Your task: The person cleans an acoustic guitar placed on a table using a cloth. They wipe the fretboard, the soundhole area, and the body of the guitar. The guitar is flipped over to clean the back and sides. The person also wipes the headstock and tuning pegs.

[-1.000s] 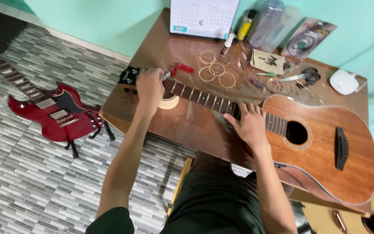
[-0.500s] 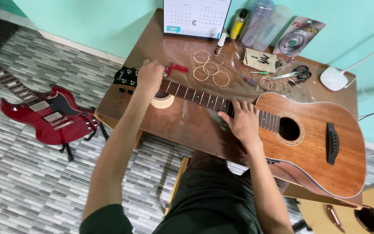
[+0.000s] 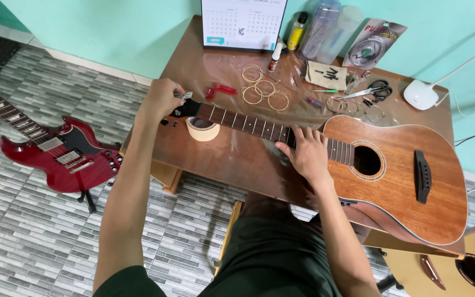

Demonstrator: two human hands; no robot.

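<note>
A brown acoustic guitar (image 3: 397,176) lies flat on the wooden table (image 3: 210,66), its neck pointing left. My left hand (image 3: 160,99) is closed over the headstock and its tuning pegs at the neck's far end. A roll of tape (image 3: 202,128) props the neck just beside that hand. My right hand (image 3: 303,154) lies spread on the fretboard where the neck meets the body. A red string winder (image 3: 219,89) rests on the table behind the headstock.
Coiled strings (image 3: 262,91), scissors (image 3: 375,89), bottles (image 3: 317,25), a calendar (image 3: 243,22) and a white lamp base (image 3: 421,94) crowd the table's back. A red electric guitar (image 3: 61,157) stands on the tiled floor at left. Another guitar (image 3: 468,269) shows at bottom right.
The camera view has shifted and moved closer. My left hand stays at the headstock and my right hand stays on the fretboard.
</note>
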